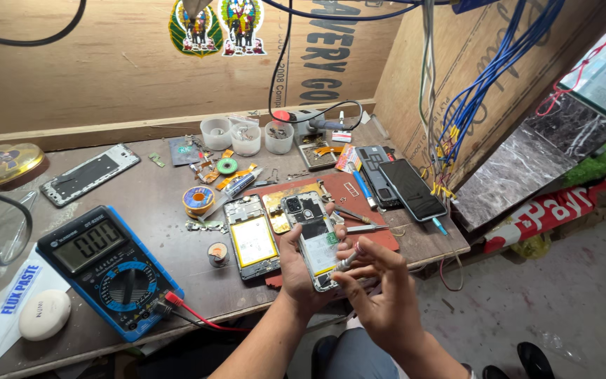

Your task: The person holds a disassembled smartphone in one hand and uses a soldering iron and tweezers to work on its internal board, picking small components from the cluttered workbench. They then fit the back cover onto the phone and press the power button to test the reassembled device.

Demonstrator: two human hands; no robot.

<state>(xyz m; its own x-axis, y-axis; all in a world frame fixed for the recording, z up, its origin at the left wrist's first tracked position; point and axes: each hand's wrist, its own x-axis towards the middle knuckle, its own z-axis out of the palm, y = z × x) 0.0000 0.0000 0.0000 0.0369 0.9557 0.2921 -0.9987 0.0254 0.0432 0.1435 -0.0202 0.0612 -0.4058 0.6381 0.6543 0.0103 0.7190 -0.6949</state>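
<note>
Low over the bench (pixel 163 203), left hand (pixel 299 270) clasps an opened smartphone (pixel 315 238); right hand (pixel 380 295) pinches a small screwdriver (pixel 347 261) against it; multimeter (pixel 106 270) well apart.

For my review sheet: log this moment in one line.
left hand: holds opened phone | right hand: small tool on it | multimeter: idle

A cramped phone-repair stall: a worn wooden bench (pixel 177 281) boxed in by plywood walls (pixel 106 70), with a digital multimeter (pixel 106 270) at eight o'clock, opened handsets (pixel 250 238) at centre, solder spools (pixel 198 199) beside them, and bundled blue wires (pixel 485 84) hanging at two o'clock.
</note>
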